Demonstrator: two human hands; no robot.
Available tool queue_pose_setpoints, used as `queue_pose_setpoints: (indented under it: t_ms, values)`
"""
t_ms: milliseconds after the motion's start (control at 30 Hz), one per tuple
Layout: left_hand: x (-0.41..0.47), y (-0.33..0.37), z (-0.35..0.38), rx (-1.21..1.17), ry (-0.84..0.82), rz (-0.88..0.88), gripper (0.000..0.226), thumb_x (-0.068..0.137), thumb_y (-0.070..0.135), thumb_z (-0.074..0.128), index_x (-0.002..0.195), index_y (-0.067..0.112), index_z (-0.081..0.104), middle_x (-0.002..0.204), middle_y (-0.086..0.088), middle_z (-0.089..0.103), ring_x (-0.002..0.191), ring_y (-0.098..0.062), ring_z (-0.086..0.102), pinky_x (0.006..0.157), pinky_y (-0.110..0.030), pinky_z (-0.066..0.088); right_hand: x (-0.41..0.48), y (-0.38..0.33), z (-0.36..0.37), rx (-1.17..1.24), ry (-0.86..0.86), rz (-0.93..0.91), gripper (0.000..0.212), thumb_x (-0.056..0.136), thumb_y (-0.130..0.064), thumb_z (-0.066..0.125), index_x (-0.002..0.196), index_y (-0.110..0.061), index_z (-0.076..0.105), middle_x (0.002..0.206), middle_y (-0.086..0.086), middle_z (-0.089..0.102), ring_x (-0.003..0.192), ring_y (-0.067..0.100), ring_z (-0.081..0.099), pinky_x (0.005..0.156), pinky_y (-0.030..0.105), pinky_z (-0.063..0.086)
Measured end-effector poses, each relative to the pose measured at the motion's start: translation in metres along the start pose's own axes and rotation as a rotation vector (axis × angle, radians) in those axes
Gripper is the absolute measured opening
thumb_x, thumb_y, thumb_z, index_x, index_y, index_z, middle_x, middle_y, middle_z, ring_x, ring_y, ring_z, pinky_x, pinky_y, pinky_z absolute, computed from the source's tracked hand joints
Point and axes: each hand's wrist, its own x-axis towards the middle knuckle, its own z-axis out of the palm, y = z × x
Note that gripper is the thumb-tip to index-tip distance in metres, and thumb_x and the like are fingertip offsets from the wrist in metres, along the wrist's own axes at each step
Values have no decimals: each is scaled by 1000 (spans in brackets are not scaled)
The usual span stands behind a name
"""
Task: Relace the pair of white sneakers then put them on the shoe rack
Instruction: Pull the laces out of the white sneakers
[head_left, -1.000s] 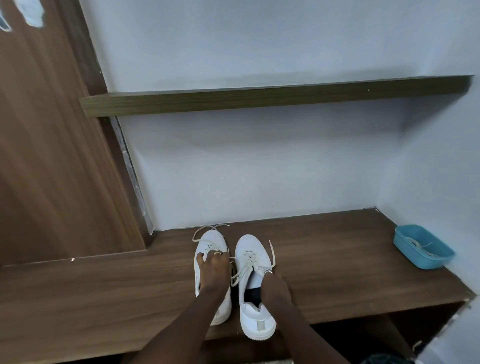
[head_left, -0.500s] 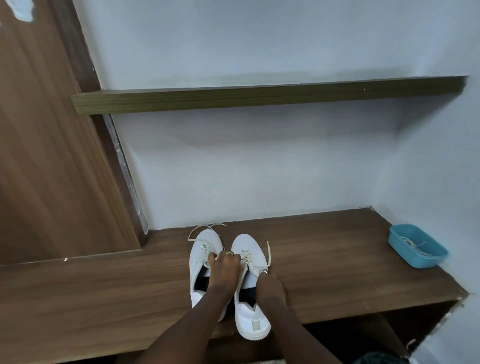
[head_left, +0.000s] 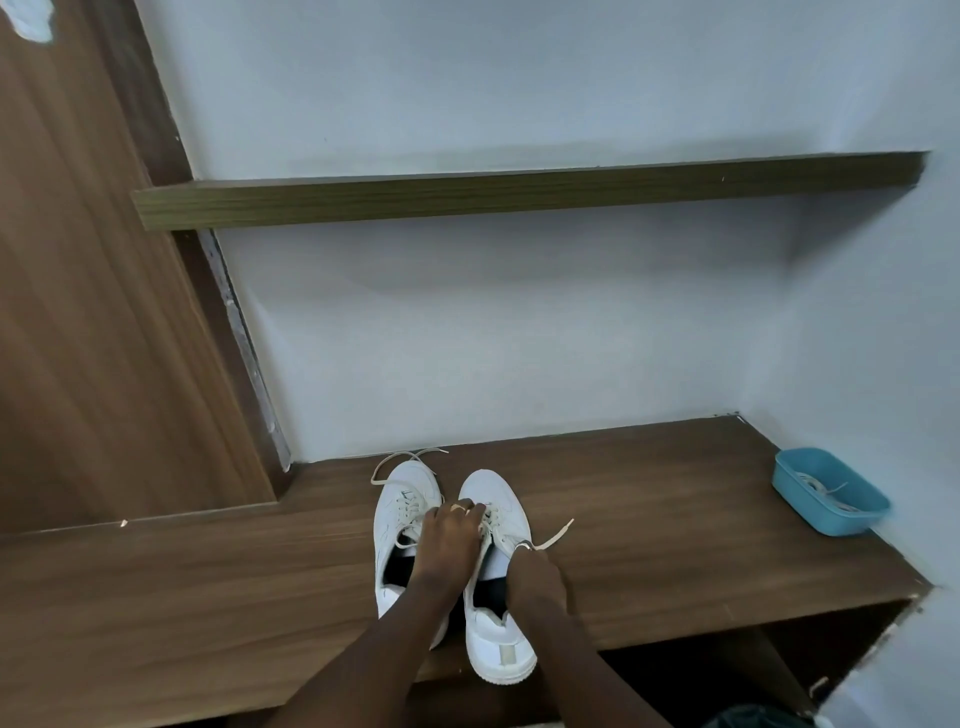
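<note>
Two white sneakers stand side by side on the brown wooden shelf (head_left: 675, 519), toes toward the wall. The left sneaker (head_left: 402, 514) has loose lace ends looping past its toe. My left hand (head_left: 447, 540) reaches across onto the laces of the right sneaker (head_left: 493, 639), fingers curled at the eyelets. My right hand (head_left: 535, 577) pinches that sneaker's lace (head_left: 556, 535), whose free end sticks out to the right. The right sneaker's heel overhangs the shelf's front edge.
A blue plastic tub (head_left: 831, 491) holding laces sits at the shelf's far right by the wall. A thin wooden shelf (head_left: 519, 192) runs along the wall above. A wooden panel (head_left: 93, 312) stands on the left. Below the shelf is a dark opening.
My left hand moved from the left sneaker over to the right sneaker's laces. My right hand pulled the lace end out to the right.
</note>
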Motion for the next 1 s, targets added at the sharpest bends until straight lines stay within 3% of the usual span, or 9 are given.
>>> queue_pose_setpoints:
  t_ms: [100,200,267,367,500,700,800,900,1000]
  values:
    - [6,3,6,-52,2,27,30,38,8,85,58,23,70,50,3,59,46,-13,56,44,-21,42,1,0,0,0,-7,3,30,97,-5,35,125,-8,46,131,8,52,121,23,53,95,29,43]
    - [-2,5,0,-138,-60,-17,9,75,10,67,80,15,71,74,-5,66,72,-21,62,60,-28,44,1,0,0,2,-11,11,31,97,-5,32,125,-8,46,131,8,53,121,24,54,95,30,43]
    - [-4,3,5,-164,-34,-97,21,91,12,45,96,11,65,93,-9,64,89,-24,60,69,-30,40,1,-1,1,1,-11,12,31,97,-5,32,125,-8,46,131,8,53,121,24,53,94,30,43]
    - [-5,2,4,-232,-12,-150,25,95,15,40,102,10,63,100,-8,63,93,-22,59,69,-26,37,1,-2,0,3,-10,16,32,97,-5,32,126,-8,46,131,8,53,121,24,53,94,30,43]
    - [-6,-7,3,-313,35,-257,26,89,2,40,99,8,63,98,-9,65,88,-21,60,64,-23,34,1,0,-1,-4,-15,7,33,98,-4,33,129,-8,44,134,8,49,123,24,51,96,29,43]
    - [-3,-23,5,-331,49,-366,28,90,1,37,98,8,63,97,-10,65,88,-22,61,70,-29,45,1,0,0,-8,-8,27,33,98,-3,31,127,-8,46,132,8,52,123,24,53,95,30,44]
    - [0,-13,-2,-226,62,-243,23,85,6,53,103,9,65,101,-7,65,95,-22,60,74,-28,46,0,-1,0,2,-12,24,33,98,-4,31,127,-8,46,132,8,52,122,24,53,95,30,44]
    - [5,-2,-1,-142,36,-27,31,42,12,86,68,19,73,63,3,64,57,-14,61,47,-21,46,0,-1,0,11,-18,33,32,97,-4,33,126,-8,46,131,8,54,121,24,54,94,29,44]
    - [5,3,3,-150,-6,11,23,43,10,86,58,20,71,51,3,59,49,-13,57,43,-20,43,1,-1,0,27,-25,40,31,98,-5,34,126,-8,46,131,8,53,121,24,54,94,30,44]
